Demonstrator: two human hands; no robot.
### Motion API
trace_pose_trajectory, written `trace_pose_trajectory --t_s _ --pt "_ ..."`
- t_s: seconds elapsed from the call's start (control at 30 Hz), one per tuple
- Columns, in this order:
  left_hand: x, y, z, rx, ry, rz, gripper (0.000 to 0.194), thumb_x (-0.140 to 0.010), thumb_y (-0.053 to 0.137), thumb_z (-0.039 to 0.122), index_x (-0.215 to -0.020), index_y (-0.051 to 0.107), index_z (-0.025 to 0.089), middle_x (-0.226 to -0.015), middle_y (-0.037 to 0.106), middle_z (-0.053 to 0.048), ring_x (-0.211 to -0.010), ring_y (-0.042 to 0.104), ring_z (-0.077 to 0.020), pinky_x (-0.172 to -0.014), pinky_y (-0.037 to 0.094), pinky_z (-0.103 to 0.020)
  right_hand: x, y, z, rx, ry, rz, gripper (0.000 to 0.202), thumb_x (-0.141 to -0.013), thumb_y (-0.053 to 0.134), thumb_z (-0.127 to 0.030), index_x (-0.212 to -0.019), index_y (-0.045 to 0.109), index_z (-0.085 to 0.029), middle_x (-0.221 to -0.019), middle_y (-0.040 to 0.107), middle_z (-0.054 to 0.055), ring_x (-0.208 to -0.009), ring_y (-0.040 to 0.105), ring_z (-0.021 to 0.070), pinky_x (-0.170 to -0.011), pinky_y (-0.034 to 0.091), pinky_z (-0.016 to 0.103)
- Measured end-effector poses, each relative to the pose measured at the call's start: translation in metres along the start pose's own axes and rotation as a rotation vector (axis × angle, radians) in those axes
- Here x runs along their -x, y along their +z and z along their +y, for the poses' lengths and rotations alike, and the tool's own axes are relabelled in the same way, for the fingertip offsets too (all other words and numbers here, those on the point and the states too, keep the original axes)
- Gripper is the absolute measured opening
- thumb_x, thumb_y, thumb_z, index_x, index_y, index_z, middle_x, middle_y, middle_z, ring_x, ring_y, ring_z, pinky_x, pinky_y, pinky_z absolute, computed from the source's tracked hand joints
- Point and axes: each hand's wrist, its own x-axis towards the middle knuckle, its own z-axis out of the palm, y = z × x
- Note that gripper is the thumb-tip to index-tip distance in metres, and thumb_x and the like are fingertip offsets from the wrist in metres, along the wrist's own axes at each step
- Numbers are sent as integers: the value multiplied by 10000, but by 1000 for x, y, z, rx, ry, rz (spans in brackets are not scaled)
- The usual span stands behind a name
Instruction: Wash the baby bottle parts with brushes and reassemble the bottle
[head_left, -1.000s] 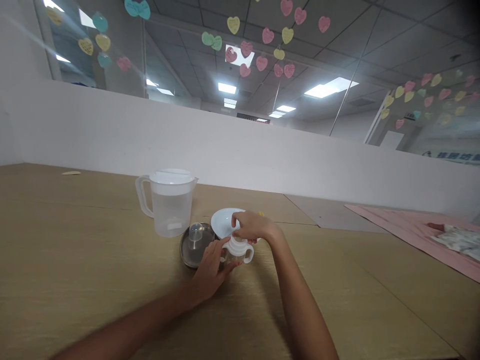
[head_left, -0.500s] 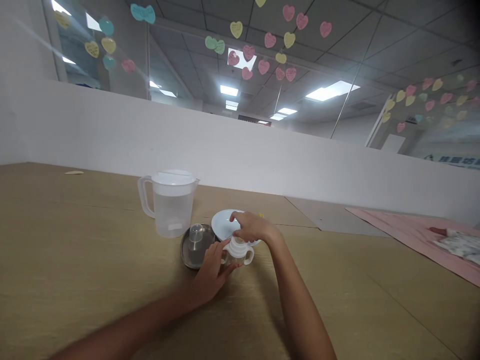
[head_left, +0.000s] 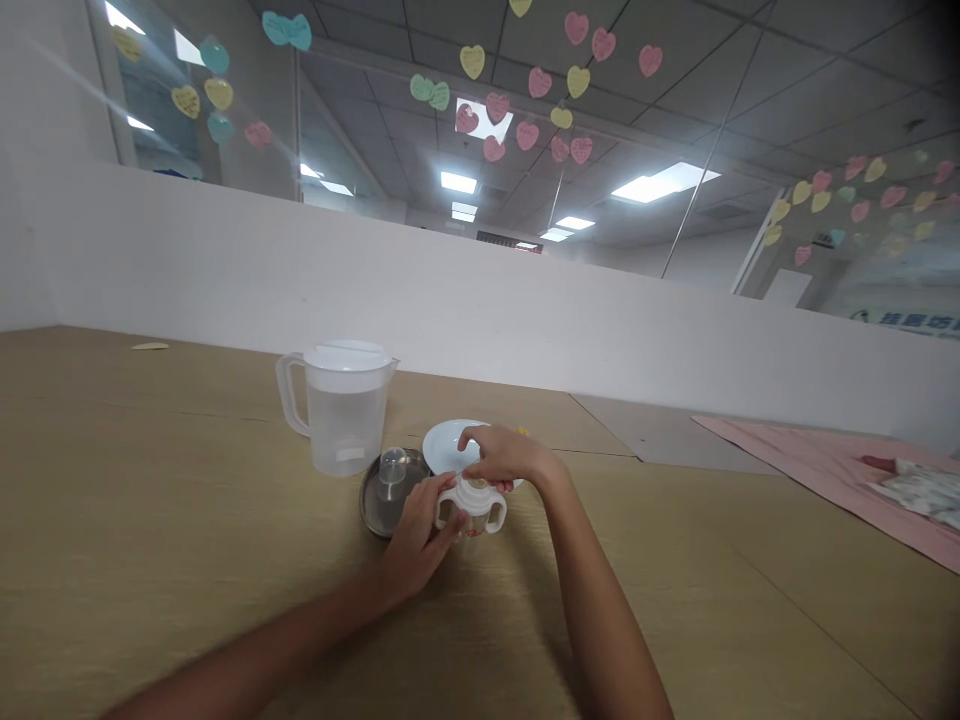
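A small clear baby bottle (head_left: 478, 522) with a white collar and two white side handles is upright on the table in front of me. My left hand (head_left: 421, 525) grips it from the left, thumb across its front and fingers around the left handle. Over its top my right hand (head_left: 499, 458) is curled, thumb and fingers at the white collar; the hand partly hides the bottle's top. To the left, a clear dome-shaped cap (head_left: 392, 472) stands on a round metal tray (head_left: 373, 512). Behind the bottle lies a white dish (head_left: 441, 440), partly covered by my right hand.
A translucent lidded pitcher (head_left: 346, 415) with liquid stands at the back left, close to the tray. A small yellow thing (head_left: 523, 431) shows behind my right hand. At the far right lies a pink cloth (head_left: 795, 465) with a patterned item on it. A white wall (head_left: 450, 300) bounds the table.
The bottle has turned slightly, so its left handle now shows more and a reddish print appears low on it. My left thumb has shifted up and left. My right hand has barely moved.
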Motion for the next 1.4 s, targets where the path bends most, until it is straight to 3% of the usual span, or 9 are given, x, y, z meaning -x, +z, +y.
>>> trace_pose_trajectory --t_s 0.23,0.5,0.6,0.73,0.87,0.97,1.07,1.23,1.4 --pt "-27 -29 -40 -381 -133 254 359 -869 363 364 -1173 444 192 -1168 526 -102 -1108 441 -271 -925 303 -465 1 -1 0 -17 -4 -1 440 -723 557 -230 -1140 425 -181 -529 536 -51 -406 511 93 -394 414 176" --pt "-33 -44 -88 -599 -77 11 370 -799 462 277 -1144 476 141 -1114 551 -117 -1091 429 -293 -899 355 -441 0 0 0 -9 21 -11 425 -731 567 -247 -1131 442 -173 -554 565 -37 -409 512 81 -412 417 171" --pt "-33 -44 -79 -498 -82 78 369 -810 457 276 -1154 448 145 -1070 538 -103 -1029 474 -258 -867 399 -406 4 -2 -3 27 41 15 483 -715 604 -322 -1146 441 -175 -661 614 3 -445 541 99 -436 432 203" --pt "-34 -43 -50 -385 50 379 376 -828 482 330 -1171 410 191 -1094 505 -92 -1047 473 -234 -878 410 -386 10 -4 -10 200 -3 253 675 -593 717 -421 -1166 469 -164 -1009 616 117 -821 610 224 -698 467 326" --pt "-26 -33 -25 -209 238 514 407 -803 549 290 -1168 381 220 -1119 498 -85 -1055 488 -218 -881 430 -377 16 -2 -23 165 -302 301 872 -552 761 -358 -1306 341 -229 -1284 464 88 -1153 443 242 -930 360 350" --pt "-17 -22 -16 -23 304 463 422 -817 528 266 -1194 341 242 -1175 460 -92 -1111 470 -221 -893 446 -391 24 0 -34 74 -562 229 832 -631 715 -299 -1341 281 -270 -1339 409 37 -1187 410 180 -952 347 301" --pt "-13 -15 -11 123 313 417 465 -837 490 276 -1242 261 263 -1256 368 -114 -1160 447 -234 -892 463 -409 32 1 -42 51 -624 183 741 -683 677 -250 -1328 315 -275 -1270 484 26 -1126 464 168 -921 366 294" --pt "-11 -16 -1 179 215 368 478 -858 451 298 -1280 229 260 -1302 333 -115 -1208 399 -235 -945 424 -414 37 -5 -41 36 -494 201 679 -656 700 -291 -1270 410 -288 -1138 571 27 -1032 515 188 -852 397 307" --pt "-4 -16 -3 60 89 68 425 -856 465 313 -1249 328 225 -1219 475 -96 -1123 470 -224 -954 393 -401 33 -13 -29 8 -278 409 468 -645 666 -457 -1032 574 -210 -937 614 36 -862 550 176 -729 401 273"
